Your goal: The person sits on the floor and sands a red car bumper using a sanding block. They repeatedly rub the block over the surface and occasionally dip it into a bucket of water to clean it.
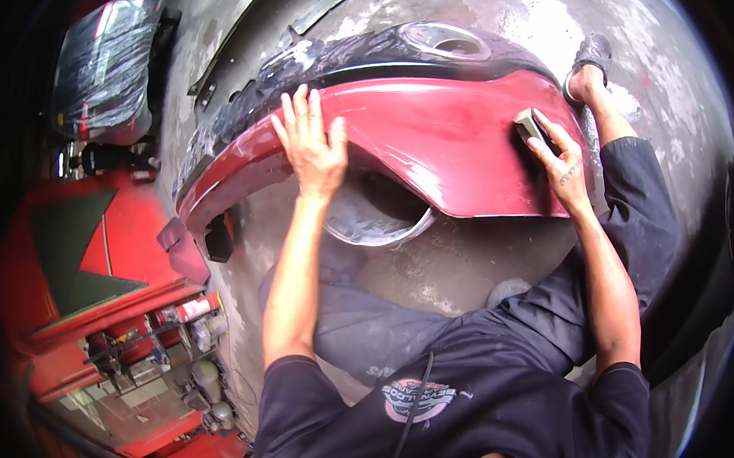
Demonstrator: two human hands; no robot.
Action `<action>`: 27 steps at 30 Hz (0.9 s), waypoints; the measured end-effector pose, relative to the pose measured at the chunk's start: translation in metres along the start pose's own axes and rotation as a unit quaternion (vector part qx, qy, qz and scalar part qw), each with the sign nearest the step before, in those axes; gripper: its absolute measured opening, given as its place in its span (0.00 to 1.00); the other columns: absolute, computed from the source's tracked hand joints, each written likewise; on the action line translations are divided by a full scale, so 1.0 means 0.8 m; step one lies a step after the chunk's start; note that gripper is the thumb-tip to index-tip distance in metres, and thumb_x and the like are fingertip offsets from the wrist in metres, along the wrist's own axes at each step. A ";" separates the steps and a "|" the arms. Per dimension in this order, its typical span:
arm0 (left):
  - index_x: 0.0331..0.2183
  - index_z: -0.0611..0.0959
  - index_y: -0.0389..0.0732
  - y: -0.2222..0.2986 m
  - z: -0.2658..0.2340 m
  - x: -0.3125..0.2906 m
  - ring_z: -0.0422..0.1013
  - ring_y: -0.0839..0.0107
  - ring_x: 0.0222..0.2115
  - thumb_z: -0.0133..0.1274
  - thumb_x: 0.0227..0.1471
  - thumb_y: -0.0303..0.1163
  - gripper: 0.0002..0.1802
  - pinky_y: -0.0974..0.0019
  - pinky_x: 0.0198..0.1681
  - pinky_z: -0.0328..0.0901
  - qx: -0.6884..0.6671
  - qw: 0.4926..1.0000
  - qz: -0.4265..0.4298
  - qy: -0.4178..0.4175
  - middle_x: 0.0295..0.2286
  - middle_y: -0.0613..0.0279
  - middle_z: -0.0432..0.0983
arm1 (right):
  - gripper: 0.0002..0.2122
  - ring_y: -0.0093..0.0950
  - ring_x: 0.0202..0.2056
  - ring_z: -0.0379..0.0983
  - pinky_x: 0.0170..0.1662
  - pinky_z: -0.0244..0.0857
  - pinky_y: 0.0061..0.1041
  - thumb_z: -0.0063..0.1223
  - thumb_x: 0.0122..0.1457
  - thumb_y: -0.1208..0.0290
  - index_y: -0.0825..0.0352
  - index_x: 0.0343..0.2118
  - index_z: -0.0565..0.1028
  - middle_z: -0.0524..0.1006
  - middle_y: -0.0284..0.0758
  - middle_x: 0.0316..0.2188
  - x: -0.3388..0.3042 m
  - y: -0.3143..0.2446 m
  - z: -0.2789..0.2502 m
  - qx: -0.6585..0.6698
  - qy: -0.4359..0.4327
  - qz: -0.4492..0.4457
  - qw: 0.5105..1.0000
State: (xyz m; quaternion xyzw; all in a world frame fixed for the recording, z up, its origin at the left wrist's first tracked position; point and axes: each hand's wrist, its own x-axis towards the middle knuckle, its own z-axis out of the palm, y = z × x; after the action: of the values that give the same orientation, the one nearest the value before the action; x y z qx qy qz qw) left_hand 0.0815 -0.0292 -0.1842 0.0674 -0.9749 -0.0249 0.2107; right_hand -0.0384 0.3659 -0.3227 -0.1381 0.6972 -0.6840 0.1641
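A curved, glossy red car body panel (412, 137), like a fender or bumper cover, lies in front of me over a dark plastic-wrapped support. My left hand (310, 150) rests on its left part, fingers spread and flat, with nothing held. Near the panel's right end, my right hand (562, 157) is closed around a small sanding block (530, 128). The block is at the red surface, its underside hidden. Below the panel's curved cutout sits a round pale-rimmed bucket (375, 216), partly covered by the panel.
The dark wrapped support (351, 58) carries a round pale-rimmed part (449, 41). At left, a red cabinet (90, 257) and a shelf with cans and tools (163, 344) stand near a plastic-covered car (106, 68). My outstretched foot (591, 68) is beside the panel's right end.
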 end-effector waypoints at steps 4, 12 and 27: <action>0.69 0.67 0.38 0.112 0.037 -0.001 0.38 0.47 0.75 0.48 0.64 0.55 0.42 0.34 0.74 0.29 0.090 0.980 0.081 -0.160 0.73 0.47 0.49 | 0.25 0.24 0.55 0.73 0.61 0.63 0.26 0.60 0.67 0.72 0.68 0.66 0.72 0.78 0.34 0.51 -0.002 0.003 -0.011 -0.017 0.006 0.011 1.000; 0.66 0.70 0.33 0.286 0.090 -0.038 0.50 0.54 0.73 0.43 0.67 0.61 0.44 0.38 0.75 0.35 -0.028 0.855 0.282 -0.434 0.69 0.49 0.61 | 0.25 0.26 0.57 0.73 0.64 0.62 0.28 0.60 0.67 0.71 0.68 0.66 0.72 0.79 0.35 0.55 0.000 0.003 -0.001 0.005 -0.001 0.023 1.000; 0.73 0.56 0.37 -0.025 -0.081 -0.024 0.41 0.47 0.74 0.41 0.70 0.58 0.44 0.39 0.74 0.37 0.091 0.977 -0.048 -0.187 0.74 0.46 0.44 | 0.25 0.25 0.50 0.75 0.57 0.66 0.27 0.61 0.67 0.68 0.65 0.65 0.73 0.79 0.35 0.48 0.000 -0.002 -0.010 -0.088 -0.002 -0.009 0.996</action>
State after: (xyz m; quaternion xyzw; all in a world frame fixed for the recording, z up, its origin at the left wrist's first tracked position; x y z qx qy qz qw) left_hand 0.1277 -0.0479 -0.1346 0.1268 -0.9909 0.0421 0.0164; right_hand -0.0414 0.3730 -0.3209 -0.1603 0.7533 -0.6208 0.1465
